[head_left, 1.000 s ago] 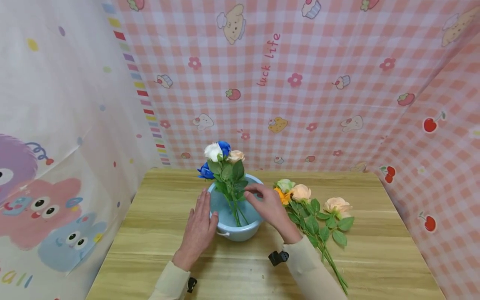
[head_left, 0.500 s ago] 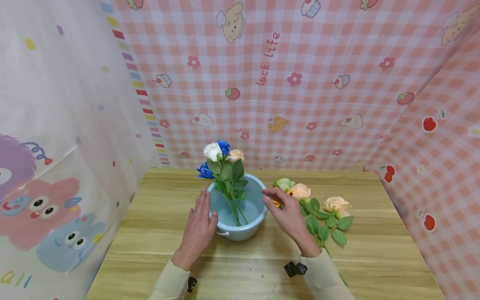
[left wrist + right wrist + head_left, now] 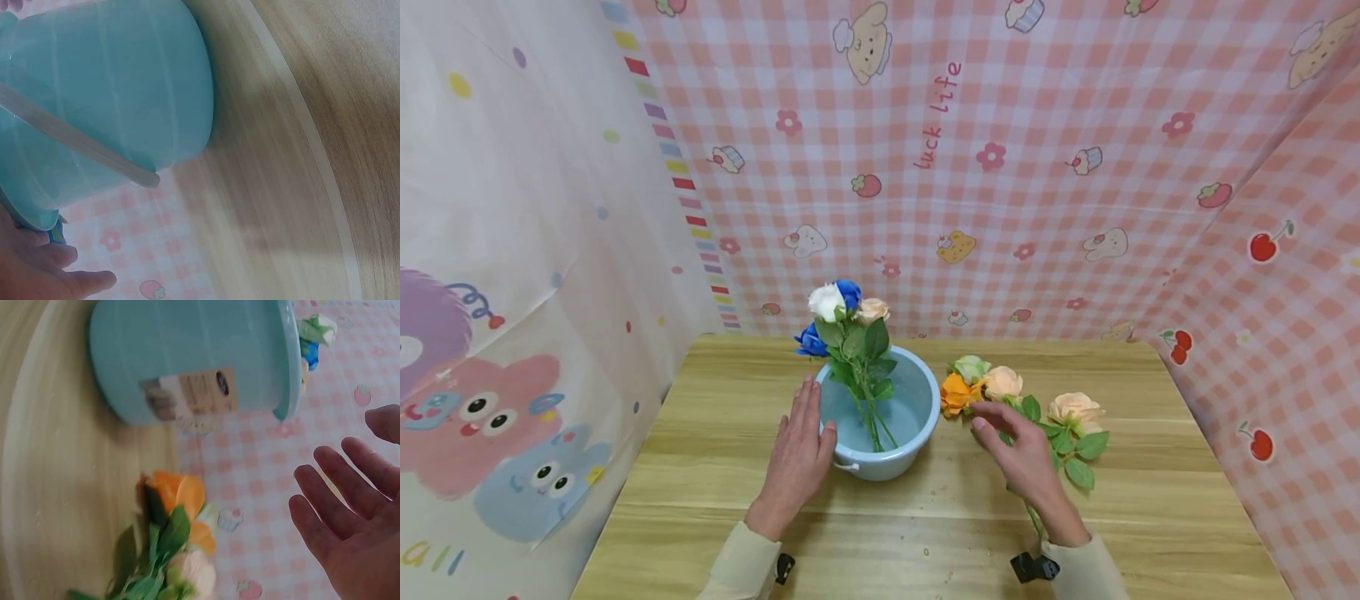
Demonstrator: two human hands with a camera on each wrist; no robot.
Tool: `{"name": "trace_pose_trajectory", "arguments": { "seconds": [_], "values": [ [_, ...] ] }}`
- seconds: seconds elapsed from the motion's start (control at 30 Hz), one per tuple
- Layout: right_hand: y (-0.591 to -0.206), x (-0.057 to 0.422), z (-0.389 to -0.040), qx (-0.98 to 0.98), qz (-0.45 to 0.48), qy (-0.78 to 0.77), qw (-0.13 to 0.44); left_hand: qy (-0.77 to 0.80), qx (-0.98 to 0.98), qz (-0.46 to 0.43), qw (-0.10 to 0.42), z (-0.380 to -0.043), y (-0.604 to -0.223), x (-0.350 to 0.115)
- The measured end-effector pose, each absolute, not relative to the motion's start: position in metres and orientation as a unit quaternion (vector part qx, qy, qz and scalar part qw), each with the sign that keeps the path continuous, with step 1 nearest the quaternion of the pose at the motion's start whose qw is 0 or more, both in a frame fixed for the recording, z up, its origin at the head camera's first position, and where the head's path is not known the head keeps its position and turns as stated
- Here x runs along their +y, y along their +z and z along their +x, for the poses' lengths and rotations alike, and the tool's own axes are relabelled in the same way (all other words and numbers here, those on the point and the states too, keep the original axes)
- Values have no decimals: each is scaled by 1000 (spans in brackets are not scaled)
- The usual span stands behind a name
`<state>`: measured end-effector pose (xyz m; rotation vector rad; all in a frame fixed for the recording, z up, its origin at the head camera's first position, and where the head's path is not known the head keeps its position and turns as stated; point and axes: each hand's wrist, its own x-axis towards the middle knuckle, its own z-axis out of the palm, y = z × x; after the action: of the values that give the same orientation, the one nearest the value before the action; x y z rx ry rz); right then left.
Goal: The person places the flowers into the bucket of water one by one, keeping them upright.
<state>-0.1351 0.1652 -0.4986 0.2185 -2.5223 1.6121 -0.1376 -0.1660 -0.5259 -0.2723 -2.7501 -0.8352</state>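
A light blue bucket (image 3: 880, 467) stands on the table, its handle (image 3: 75, 137) hanging down the side in the left wrist view. Inside it lean several artificial roses: a white rose (image 3: 827, 302), two blue ones and a peach one, heads resting toward the back left. My left hand (image 3: 797, 462) rests with straight fingers against the bucket's left rim. To the right of the bucket, my right hand (image 3: 1022, 458) hovers with loosely bent fingers and holds nothing. Close to its fingertips lie an orange flower (image 3: 957, 393), a pale green rose (image 3: 971, 368) and peach roses (image 3: 1076, 413).
The wooden table (image 3: 700, 433) has a pale edge band in the left wrist view. Behind it hangs a pink checked cloth (image 3: 940, 208), with a white cartoon cloth (image 3: 550, 292) at the left. A label (image 3: 190, 394) marks the bucket's right side.
My right hand has moved from the stems in the bucket rightward, past the rim, to above the flowers on the table. My left hand and the roses in the bucket stay put.
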Motion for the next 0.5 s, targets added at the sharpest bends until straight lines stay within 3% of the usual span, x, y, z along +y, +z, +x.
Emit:
{"name": "trace_pose_trajectory", "arguments": {
  "seconds": [0.5],
  "values": [
    [-524,217,-118,-859,13,507,69,-284,-945,-96,133,-138,-527,-165]
  ]
}}
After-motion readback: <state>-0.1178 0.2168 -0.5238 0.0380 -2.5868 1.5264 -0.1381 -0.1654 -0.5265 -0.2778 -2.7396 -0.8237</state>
